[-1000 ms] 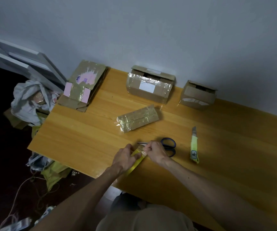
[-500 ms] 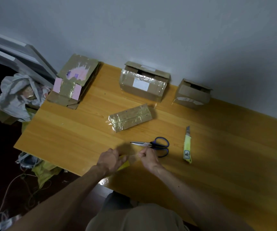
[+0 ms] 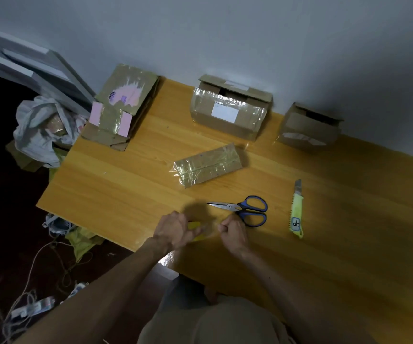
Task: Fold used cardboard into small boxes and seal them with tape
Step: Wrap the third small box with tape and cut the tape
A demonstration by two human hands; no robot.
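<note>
Two grips stretch tape: left hand [image 3: 173,229] holds the yellow roll [image 3: 194,225], right hand [image 3: 232,230] pinches the strip [image 3: 211,229], which likely needs the scissors [image 3: 246,210] next.

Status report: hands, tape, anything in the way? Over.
Left hand grips yellow tape roll, right hand pinches its pulled-out clear end. Taped box lies beyond, untouched. Scissors close beside right hand.

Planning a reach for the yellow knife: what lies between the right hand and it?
In the head view, the blue-handled scissors lie between the right hand and the yellow knife; past their handles the table is bare.
</note>
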